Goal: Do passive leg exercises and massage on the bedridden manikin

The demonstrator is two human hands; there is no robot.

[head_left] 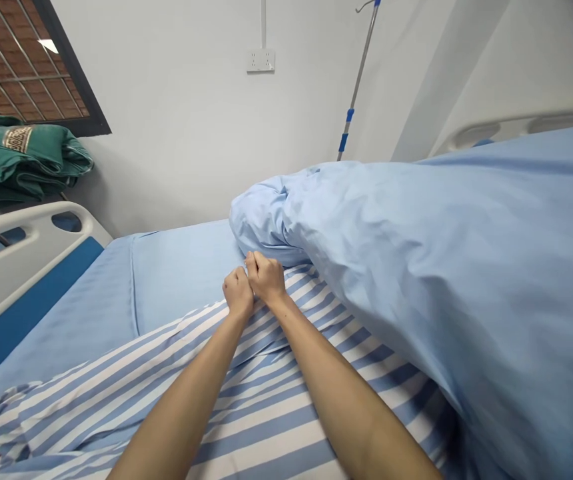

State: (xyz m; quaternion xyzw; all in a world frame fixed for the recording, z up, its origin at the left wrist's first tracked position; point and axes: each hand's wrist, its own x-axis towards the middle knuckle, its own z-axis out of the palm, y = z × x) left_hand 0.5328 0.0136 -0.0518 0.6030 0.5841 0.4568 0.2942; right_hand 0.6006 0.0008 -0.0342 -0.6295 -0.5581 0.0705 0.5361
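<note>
The left hand (pixel 238 291) and right hand (pixel 266 275) are balled into fists side by side; whether cloth is pinched inside, I cannot tell. The striped clothes (pixel 261 413) spread beneath them toward 5 to 8 o'clock. The blue quilt (pixel 396 247) lies heaped from 1 to 4 o'clock, probably folded aside to leave the stripes bare. A bed board (pixel 21 277) at 9 o'clock likely keeps bedding from slipping off.

bright, even light | small white glare on window (pixel 21 77) | dark, blurred upper-right corner
</note>
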